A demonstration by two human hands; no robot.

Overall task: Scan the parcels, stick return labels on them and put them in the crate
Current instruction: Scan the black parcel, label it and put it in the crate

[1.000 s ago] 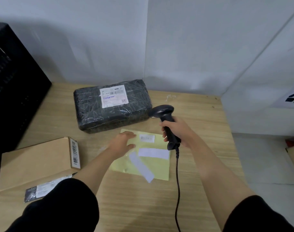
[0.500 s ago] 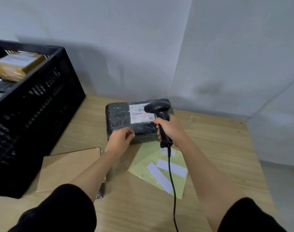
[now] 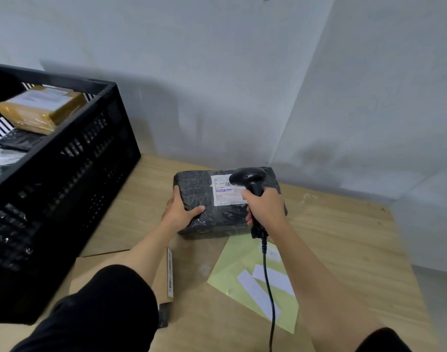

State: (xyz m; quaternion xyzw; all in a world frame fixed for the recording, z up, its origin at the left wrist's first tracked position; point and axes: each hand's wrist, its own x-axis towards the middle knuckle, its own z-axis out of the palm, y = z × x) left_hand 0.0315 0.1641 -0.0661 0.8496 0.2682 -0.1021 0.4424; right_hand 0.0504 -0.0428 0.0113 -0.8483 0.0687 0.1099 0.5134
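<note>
At the centre of the frame, a black plastic-wrapped parcel [image 3: 212, 222] with a white shipping label [image 3: 226, 193] lay on the light wooden desk [image 3: 344, 237]. The left hand [image 3: 180, 212] gripped its near left corner, thumb on top. The right hand [image 3: 265, 208] was wrapped round the handle of a black corded barcode scanner [image 3: 247, 176], its head over the label. Below lay a yellow-green backing sheet [image 3: 230, 273] with white label strips [image 3: 252, 290]. A black slatted plastic crate [image 3: 64, 186] at the left held a yellow-taped parcel [image 3: 39, 110], with a flat brown cardboard parcel [image 3: 90, 270] just beside it
</note>
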